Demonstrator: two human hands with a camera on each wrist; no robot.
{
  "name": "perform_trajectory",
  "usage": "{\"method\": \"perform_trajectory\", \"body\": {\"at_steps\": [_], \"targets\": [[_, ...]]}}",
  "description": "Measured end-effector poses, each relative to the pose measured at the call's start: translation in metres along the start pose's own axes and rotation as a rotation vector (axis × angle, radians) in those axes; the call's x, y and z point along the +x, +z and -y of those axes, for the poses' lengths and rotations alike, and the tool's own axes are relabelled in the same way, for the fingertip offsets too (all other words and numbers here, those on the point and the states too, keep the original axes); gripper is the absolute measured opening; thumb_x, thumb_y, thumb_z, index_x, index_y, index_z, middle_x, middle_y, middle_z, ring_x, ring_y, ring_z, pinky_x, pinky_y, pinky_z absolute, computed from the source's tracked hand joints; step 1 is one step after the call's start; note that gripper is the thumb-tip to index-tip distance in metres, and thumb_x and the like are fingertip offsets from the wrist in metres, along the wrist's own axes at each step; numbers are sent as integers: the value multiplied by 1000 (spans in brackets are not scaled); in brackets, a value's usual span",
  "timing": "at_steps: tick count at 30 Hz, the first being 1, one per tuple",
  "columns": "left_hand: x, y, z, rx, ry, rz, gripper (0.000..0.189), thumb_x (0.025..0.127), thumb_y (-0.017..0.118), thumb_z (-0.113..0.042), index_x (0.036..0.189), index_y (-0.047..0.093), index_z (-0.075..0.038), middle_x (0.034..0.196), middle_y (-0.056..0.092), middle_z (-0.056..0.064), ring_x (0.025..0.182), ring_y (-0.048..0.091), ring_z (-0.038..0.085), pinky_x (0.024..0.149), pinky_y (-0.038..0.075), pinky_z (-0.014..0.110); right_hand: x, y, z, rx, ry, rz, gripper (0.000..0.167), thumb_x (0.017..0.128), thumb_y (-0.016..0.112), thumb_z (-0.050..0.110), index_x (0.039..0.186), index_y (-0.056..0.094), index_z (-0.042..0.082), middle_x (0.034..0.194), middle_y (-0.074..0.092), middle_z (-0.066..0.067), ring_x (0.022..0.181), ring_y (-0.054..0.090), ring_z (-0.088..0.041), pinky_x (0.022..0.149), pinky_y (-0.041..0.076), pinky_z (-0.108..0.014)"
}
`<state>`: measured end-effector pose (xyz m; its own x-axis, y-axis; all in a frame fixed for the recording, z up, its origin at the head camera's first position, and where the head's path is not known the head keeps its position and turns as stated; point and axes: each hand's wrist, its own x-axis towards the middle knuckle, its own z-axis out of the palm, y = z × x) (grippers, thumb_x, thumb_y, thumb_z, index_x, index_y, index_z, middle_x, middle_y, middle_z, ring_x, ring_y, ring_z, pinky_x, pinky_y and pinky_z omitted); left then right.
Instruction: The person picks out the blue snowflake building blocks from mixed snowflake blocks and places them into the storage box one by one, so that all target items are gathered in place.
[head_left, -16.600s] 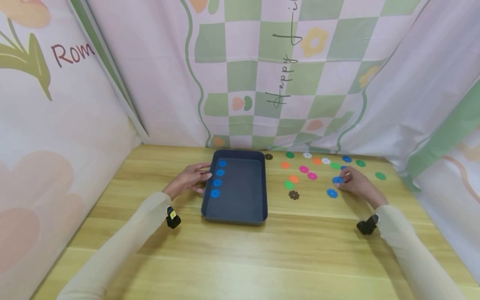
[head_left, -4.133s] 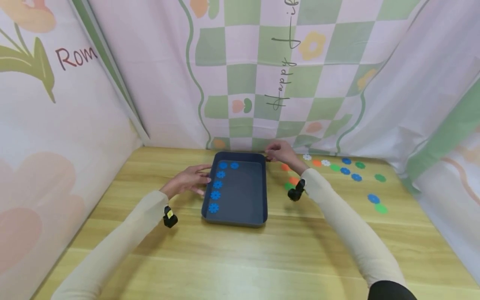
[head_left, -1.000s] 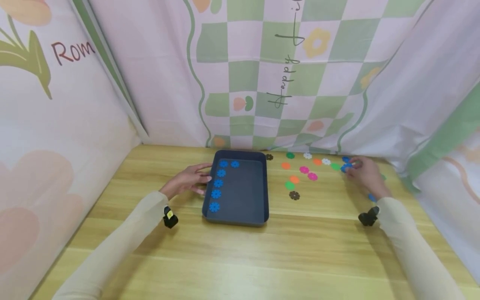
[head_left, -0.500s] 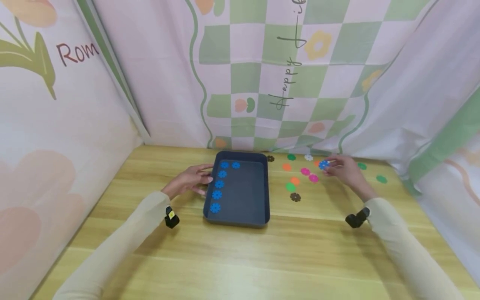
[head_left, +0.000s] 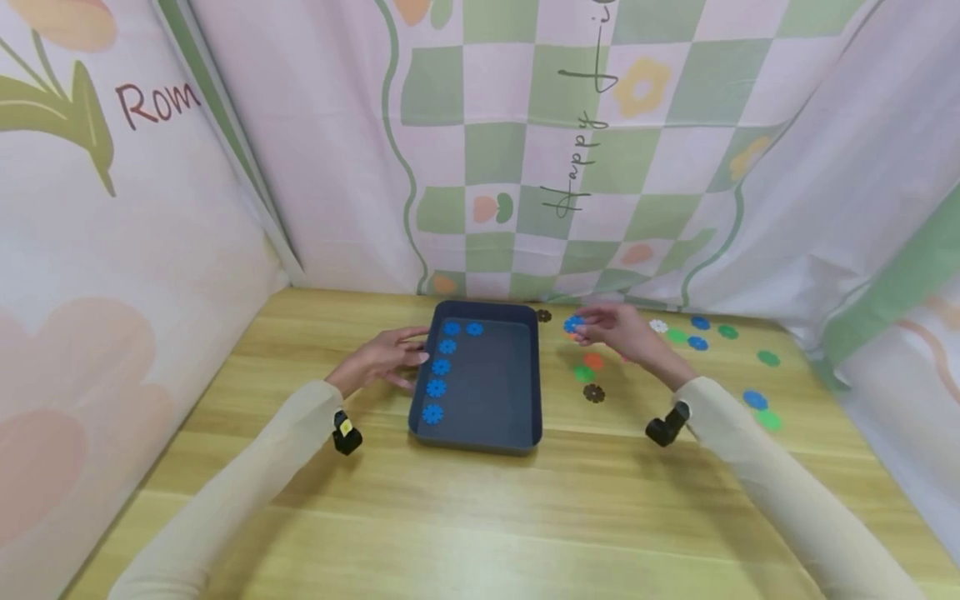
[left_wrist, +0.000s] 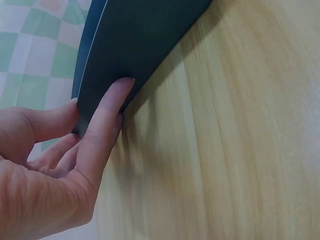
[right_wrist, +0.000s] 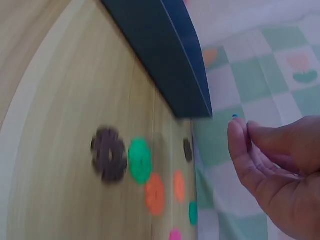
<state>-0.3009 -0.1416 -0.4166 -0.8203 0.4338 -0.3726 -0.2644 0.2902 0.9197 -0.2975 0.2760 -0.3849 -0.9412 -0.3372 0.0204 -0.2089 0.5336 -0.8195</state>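
Observation:
My right hand pinches a blue flower-shaped plastic disc between thumb and fingertips, above the table just right of the dark grey tray. In the right wrist view only a sliver of blue shows at the fingertips. Inside the tray, several blue discs form a column along the left wall, and one more blue disc lies beside the top one. My left hand rests its extended fingers against the tray's left outer wall; the left wrist view shows a fingertip touching that wall.
Loose discs lie right of the tray: brown, green, orange, white and more blue. A blue disc and a light green disc lie farther right. A patterned curtain hangs behind the table.
My right hand has picked up a blue disc from the right-hand group and carried it left toward the tray. Over the longer span, more blue discs have appeared in the tray. The left hand stays put.

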Motion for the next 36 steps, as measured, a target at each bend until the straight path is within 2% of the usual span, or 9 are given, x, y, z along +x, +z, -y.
{"method": "perform_trajectory", "body": {"at_steps": [3, 8, 11, 16, 20, 26, 32, 36], "targets": [[0, 0, 0, 4, -9, -9, 66, 110, 54, -8, 168, 24, -15, 171, 23, 25, 146, 44, 46, 80, 68, 41, 10, 11, 9, 28, -24, 23, 41, 104, 63, 1, 139, 53, -18, 119, 68, -35, 99, 75, -36, 92, 64, -43], [-1, 1, -1, 3, -21, -19, 66, 109, 54, -7, 168, 24, -15, 170, 24, 25, 146, 45, 45, 78, 68, 40, 27, 29, 17, 76, -32, 49, 39, 103, 63, 0, 137, 55, -17, 118, 67, -34, 101, 74, -40, 92, 63, -51], [-2, 2, -2, 3, -23, -20, 66, 109, 54, -7, 168, 24, -15, 170, 23, 25, 145, 45, 46, 78, 68, 41, 36, 39, 21, 108, -45, 58, 35, 102, 64, -2, 133, 57, -17, 114, 67, -33, 95, 75, -36, 91, 63, -55], [-3, 2, -3, -7, -18, -16, 66, 110, 53, -6, 168, 24, -14, 170, 23, 26, 144, 46, 47, 78, 68, 41, 48, 53, 28, 235, -40, 94, 33, 101, 66, -3, 131, 60, -15, 110, 68, -31, 86, 76, -20, 93, 61, -61], [-2, 1, -1, -17, -11, -7, 67, 109, 55, -7, 168, 24, -13, 171, 23, 26, 146, 44, 46, 77, 68, 40, 56, 64, 30, 308, -25, 137, 34, 100, 67, -2, 132, 61, -13, 110, 70, -30, 88, 76, -22, 96, 59, -63], [-2, 2, -1, -28, -9, -6, 67, 109, 55, -6, 168, 25, -14, 171, 23, 25, 147, 43, 45, 76, 68, 39, 66, 79, 28, 351, 13, 216, 33, 102, 63, -4, 133, 60, -14, 114, 70, -35, 98, 76, -36, 98, 58, -63], [-2, 2, -2, -28, -16, -13, 67, 109, 55, -6, 168, 25, -15, 171, 24, 24, 146, 44, 46, 75, 68, 39, 75, 95, 34, 337, 69, 234, 33, 103, 58, -7, 134, 57, -18, 113, 73, -34, 86, 78, -24, 93, 63, -56], [-2, 2, -1, -32, -18, -12, 67, 109, 55, -7, 168, 24, -15, 171, 22, 25, 147, 43, 46, 74, 68, 39, 82, 103, 40, 275, 114, 214, 29, 103, 60, -5, 129, 61, -17, 111, 74, -31, 85, 78, -26, 89, 65, -51]]}}
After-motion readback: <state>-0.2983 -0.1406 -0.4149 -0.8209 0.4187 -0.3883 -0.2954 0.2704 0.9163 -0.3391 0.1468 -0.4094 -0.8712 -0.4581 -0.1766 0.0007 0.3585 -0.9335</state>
